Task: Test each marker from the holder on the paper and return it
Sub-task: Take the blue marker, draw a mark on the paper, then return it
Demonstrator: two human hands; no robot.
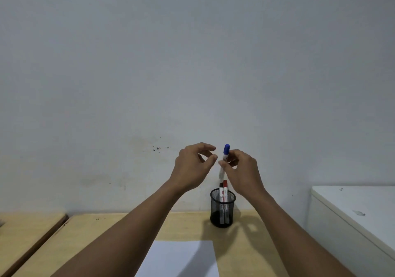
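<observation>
My right hand [241, 170] is pinching a blue-capped marker [224, 159] by its white barrel, thumb and fingertips closed around it just below centre frame. The marker is standing nearly upright, blue cap on top, its lower end hanging above the holder and apart from it.

My left hand [192, 165] is hovering just left of the marker, fingers loosely curled and spread, gripping nothing. Thumb and forefinger are sitting very near the barrel; whether they are touching it I cannot tell, since the view is soft there.

The black mesh holder [223, 210] is standing on the pale wooden desk [186, 225], right of centre in the lower frame, close to the wall [192, 63]. Two markers are sitting upright inside it: a red-capped marker [225, 191] and, touching its left side, a dark-capped marker [221, 193], probably black.

A white paper sheet [181, 257] is lying flat on the desk at the bottom centre of the frame, between my forearms, well apart from the holder.

A white cabinet [352, 212] is filling the lower right. A second wooden surface [27, 229] is showing at the lower left, beside the desk.
</observation>
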